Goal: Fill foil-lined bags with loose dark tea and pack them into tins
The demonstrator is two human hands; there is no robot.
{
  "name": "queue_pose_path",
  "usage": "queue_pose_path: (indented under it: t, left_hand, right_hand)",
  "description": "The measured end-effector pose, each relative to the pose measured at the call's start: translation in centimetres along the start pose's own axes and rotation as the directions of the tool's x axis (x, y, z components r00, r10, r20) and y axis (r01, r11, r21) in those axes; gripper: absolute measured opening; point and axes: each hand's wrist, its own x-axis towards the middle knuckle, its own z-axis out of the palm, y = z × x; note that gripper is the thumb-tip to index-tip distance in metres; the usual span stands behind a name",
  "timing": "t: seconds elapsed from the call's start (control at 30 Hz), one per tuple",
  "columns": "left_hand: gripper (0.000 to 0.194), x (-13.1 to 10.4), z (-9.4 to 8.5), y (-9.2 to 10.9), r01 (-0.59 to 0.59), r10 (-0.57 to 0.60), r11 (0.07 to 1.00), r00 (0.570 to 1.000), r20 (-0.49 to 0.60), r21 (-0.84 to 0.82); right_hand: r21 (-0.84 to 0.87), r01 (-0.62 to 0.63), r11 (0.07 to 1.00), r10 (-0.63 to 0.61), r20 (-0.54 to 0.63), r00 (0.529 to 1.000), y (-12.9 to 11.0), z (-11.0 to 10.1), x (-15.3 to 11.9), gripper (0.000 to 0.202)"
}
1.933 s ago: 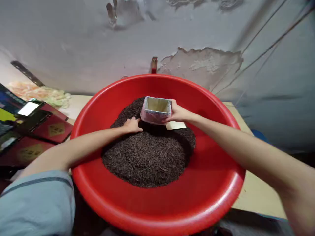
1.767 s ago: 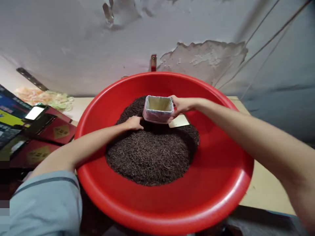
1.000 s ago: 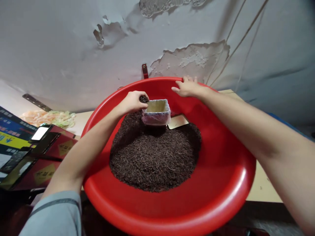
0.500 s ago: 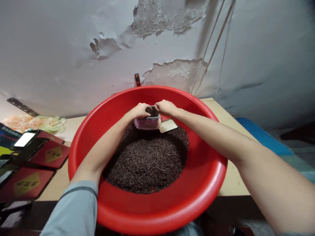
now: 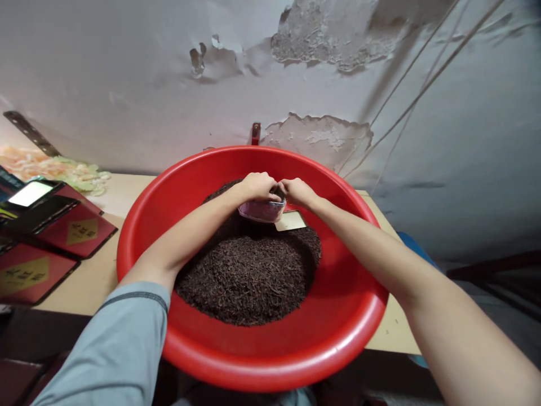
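Note:
A large red basin (image 5: 270, 369) holds a heap of dark, dry, loose tea leaves (image 5: 249, 282). Over the far part of the heap is a small pinkish, silver-edged foil bag (image 5: 262, 211) with dark leaves showing in its mouth. My left hand (image 5: 260, 186) is closed on the bag's upper left edge, its fingertips partly inside the opening. Pinched at the right corner of the same mouth is my right hand (image 5: 296, 192). Just below it, touching the bag's right side, lies a cream-coloured flat panel (image 5: 291, 220); whether it is joined to the bag I cannot tell.
Red boxes with yellow diamond labels (image 5: 82, 230) stand on the pale table (image 5: 389, 327) to the left. Behind them lies a pile of pale pink and greenish pieces (image 5: 63, 172). A peeling wall (image 5: 147, 113) rises close behind the basin, with cords (image 5: 426, 84) hanging at right.
The view has shifted and tilted a little. My left hand has come further over the bag's mouth, closer to my right hand, covering more of the opening. Both hands still hold the bag.

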Motion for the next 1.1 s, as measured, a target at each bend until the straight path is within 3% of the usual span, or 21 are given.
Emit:
queue_pose_path:
  t: [0.13, 0.23, 0.3, 0.37, 0.47, 0.5, 0.57, 0.63, 0.73, 0.8, 1.1]
  left_hand:
    - [0.042, 0.1, 0.1, -1.1, -0.120, 0.129, 0.979, 0.990, 0.050, -0.162]
    - [0.038, 0.1, -0.5, -2.9, -0.178, 0.179, 0.881, 0.983, -0.038, -0.439]
    - [0.046, 0.2, -0.9, -4.6, -0.158, 0.066, 0.771, 0.983, -0.169, -0.617]
    - [0.058, 0.4, -0.7, -6.7, -0.115, -0.133, 0.700, 0.949, -0.287, -0.705]
    - [0.056, 0.3, 1.6, -9.8, 0.100, -0.356, 0.787, 0.880, -0.316, -0.609]
    - [0.053, 0.0, 3.0, -10.5, 0.205, -0.373, 0.829, 0.896, -0.243, -0.520]
    - [0.069, -0.8, 6.2, -11.2, 0.344, -0.346, 0.880, 0.937, 0.055, -0.328]
    - [0.091, -1.8, 9.5, -11.0, 0.393, -0.361, 0.873, 0.919, 0.161, -0.288]
    - [0.095, -3.1, 12.8, -9.9, 0.406, -0.384, 0.883, 0.913, 0.135, -0.234]
    - [0.087, -3.6, 13.6, -9.4, 0.403, -0.393, 0.888, 0.915, 0.088, -0.223]
    - [0.069, -3.7, 13.8, -8.7, 0.418, -0.428, 0.895, 0.903, -0.040, -0.154]
  right_hand:
    - [0.007, 0.003, 1.000, -0.003, 0.014, 1.000, -0.2, 0.0, -0.3, 0.048]
    - [0.015, 0.001, 1.000, -0.002, 0.020, 1.000, -0.3, -0.1, -0.4, 0.046]
    - [0.021, -0.005, 1.000, 0.005, 0.013, 1.000, -0.3, 0.0, -0.3, 0.045]
    - [0.026, -0.013, 1.000, 0.013, 0.006, 1.000, -0.3, 0.1, -0.3, 0.044]
    - [0.030, -0.026, 0.999, 0.026, 0.000, 1.000, -0.3, 0.3, -0.2, 0.042]
    - [0.030, -0.029, 0.999, 0.029, -0.002, 1.000, -0.3, 0.3, -0.2, 0.042]
    - [0.029, -0.031, 0.999, 0.031, -0.004, 1.000, -0.2, 0.5, -0.1, 0.043]
    - [0.031, -0.027, 0.999, 0.027, -0.003, 1.000, -0.1, 0.6, -0.1, 0.043]
    - [0.033, -0.022, 0.999, 0.022, -0.004, 1.000, -0.1, 0.6, -0.1, 0.043]
    - [0.034, -0.025, 0.999, 0.025, 0.000, 1.000, -0.1, 0.6, -0.1, 0.043]
    - [0.054, -0.045, 0.998, 0.044, 0.024, 0.999, -0.3, 0.4, -0.2, 0.043]
